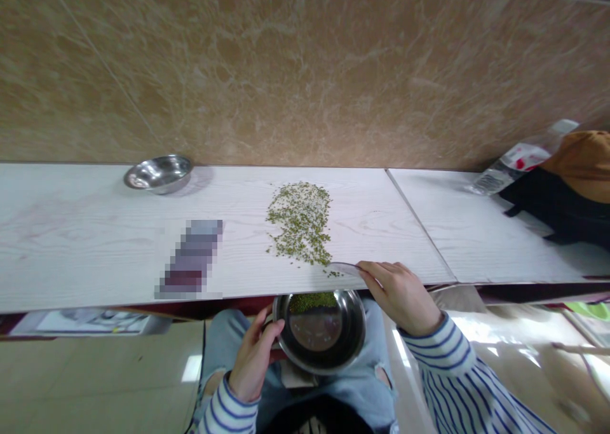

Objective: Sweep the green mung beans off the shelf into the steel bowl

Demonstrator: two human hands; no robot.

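My left hand (260,345) grips the left rim of a steel bowl (355,345), thumb on top, just below the table's front edge. Inside the bowl, small green beans (312,302) lie gathered along the far side. My right hand (400,293) is closed on a thin, flat, pale piece (345,267) whose exact kind I cannot make out. Its tip touches or nearly touches the near end of a spread of small green beans mixed with pale grains (302,221) on the table. A few loose beans lie right by that tip.
A second steel bowl (159,175) stands at the back left of the white table (238,192). Nearer lies a blurred-out flat object (190,259). To the right, a plastic bottle (519,161) lies beside a dark bag (557,199) and a brown cap-like item (586,164). A tiled wall rises behind.
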